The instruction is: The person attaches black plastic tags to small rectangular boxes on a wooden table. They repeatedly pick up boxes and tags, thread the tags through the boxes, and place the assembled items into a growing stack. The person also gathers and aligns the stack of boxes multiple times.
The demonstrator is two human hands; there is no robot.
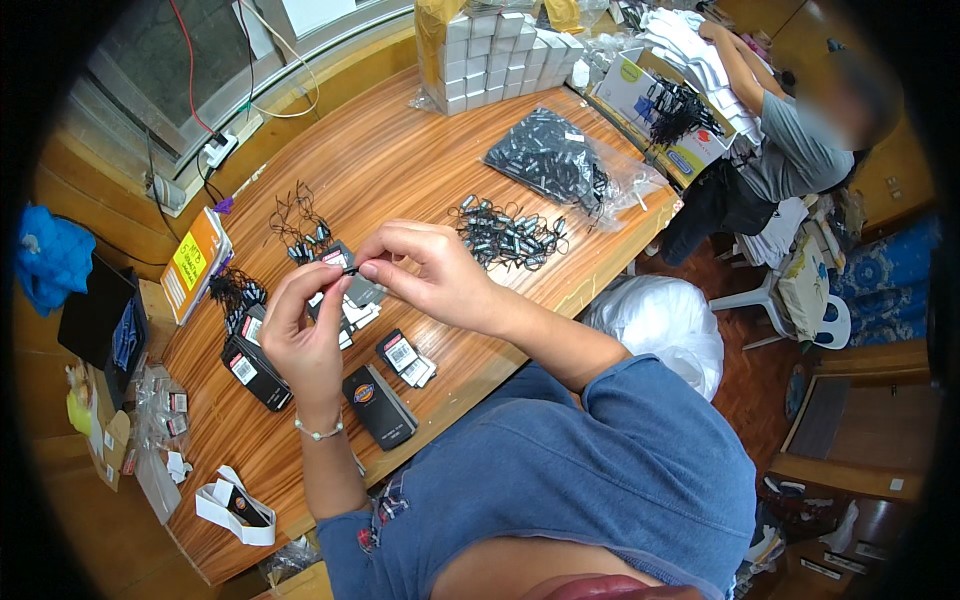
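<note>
Pinching with both: the left hand point(306, 322) and right hand point(436, 272) are gripping one small black piece point(351, 270), so it's sitting right between them, kinda hanging over the wooden table point(385, 145).

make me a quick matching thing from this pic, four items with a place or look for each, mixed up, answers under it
1. left hand
2. right hand
3. orange book
4. small pale boxes

a. bears a yellow label
b. piled at the far edge of the table
c. has a beaded bracelet at its wrist
d. has a bare wrist

Pairs: 1-c, 2-d, 3-a, 4-b
</note>
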